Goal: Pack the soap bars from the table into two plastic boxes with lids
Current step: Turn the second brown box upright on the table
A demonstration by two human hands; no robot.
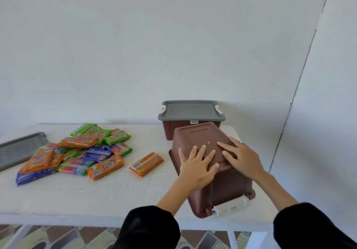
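- While upturned at lower right, one brown box (pixel 222 187) lies under both hands, long axis toward the lower-right corner; the second box (pixel 170 131), lidded, stands behind.
- Loose lid (pixel 21 148): far left.
- Left hand (pixel 197 165), right hand (pixel 242 159): fingers spread flat, gripping nothing.
- Soap bars (pixel 77 152): overlapping heap left, uncountable; lone orange bar (pixel 146 164) nearest the left hand.

Upturned brown box (pixel 195 136), lidded box (pixel 190 111) behind, soap bars (pixel 77 152) piled left.

Both hands, left hand (pixel 197 166) & right hand (pixel 241 157), flat on upturned brown box (pixel 222 187), soap bars (pixel 75 152) nearby.
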